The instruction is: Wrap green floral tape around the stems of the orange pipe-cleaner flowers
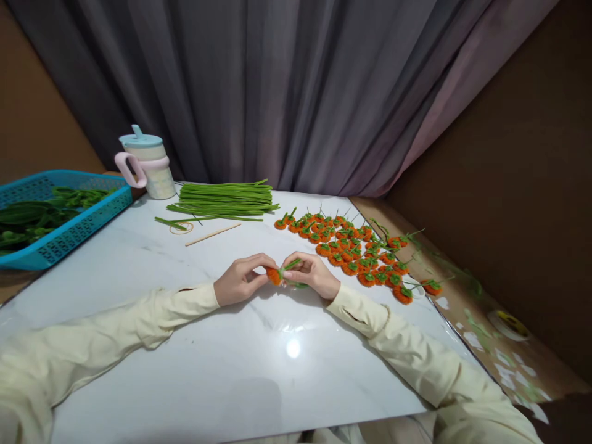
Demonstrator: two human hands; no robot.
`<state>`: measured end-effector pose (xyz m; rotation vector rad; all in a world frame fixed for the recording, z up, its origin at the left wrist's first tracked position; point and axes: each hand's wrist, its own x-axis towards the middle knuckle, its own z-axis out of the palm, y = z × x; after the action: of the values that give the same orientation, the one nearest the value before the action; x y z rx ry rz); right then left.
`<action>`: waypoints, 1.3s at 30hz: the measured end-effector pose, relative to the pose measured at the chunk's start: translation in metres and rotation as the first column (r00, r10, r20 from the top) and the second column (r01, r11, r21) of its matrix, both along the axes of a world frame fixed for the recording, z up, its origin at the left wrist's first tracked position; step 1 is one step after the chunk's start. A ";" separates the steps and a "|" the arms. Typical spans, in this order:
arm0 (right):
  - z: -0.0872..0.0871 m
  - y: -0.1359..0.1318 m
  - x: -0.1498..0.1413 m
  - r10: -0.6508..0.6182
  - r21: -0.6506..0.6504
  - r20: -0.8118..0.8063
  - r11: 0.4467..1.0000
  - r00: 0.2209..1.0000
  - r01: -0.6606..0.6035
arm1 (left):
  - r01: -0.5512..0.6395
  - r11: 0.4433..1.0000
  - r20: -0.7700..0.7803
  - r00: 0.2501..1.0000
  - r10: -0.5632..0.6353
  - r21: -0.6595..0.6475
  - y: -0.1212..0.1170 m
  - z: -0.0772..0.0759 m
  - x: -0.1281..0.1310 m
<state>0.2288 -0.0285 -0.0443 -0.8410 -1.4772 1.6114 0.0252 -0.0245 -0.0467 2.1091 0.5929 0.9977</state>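
Note:
Above the middle of the white table, my left hand (243, 279) pinches a small orange pipe-cleaner pumpkin (274, 276). My right hand (314, 275) closes on a green pipe cleaner (292, 264) at the pumpkin's top; part of this green strand hangs below the fingers. Both hands almost meet at the pumpkin. To the right of my right hand stand many finished-looking orange pumpkins (349, 269) with green tops, grouped in rows. Farther back lies a bundle of straight green pipe cleaners (222, 198).
A thin wooden stick (213, 234) and a rubber band (180, 229) lie left of centre. A lidded cup (155, 163) with a pink handle stands at the back left, beside a blue basket (87, 229) of green leaf shapes. Tape (509, 324) and scraps lie at right.

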 end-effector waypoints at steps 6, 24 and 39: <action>-0.004 0.001 0.000 -0.018 0.001 -0.017 1.000 1.000 0.018 | 0.195 0.777 0.198 0.976 -0.093 -0.599 0.006 0.001 0.001; -0.004 -0.003 -0.007 -0.130 0.189 0.010 0.974 0.991 0.126 | 0.235 0.611 0.291 0.957 -0.009 -0.756 0.008 0.001 0.001; -0.005 -0.009 -0.004 -0.321 0.592 0.207 0.793 0.924 0.143 | -0.012 0.986 0.023 1.000 0.016 -0.166 0.003 0.000 0.000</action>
<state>0.2248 -0.0372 -0.0492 -0.8919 -1.8481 0.7953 0.0251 -0.0219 -0.0467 1.9468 0.6569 0.9469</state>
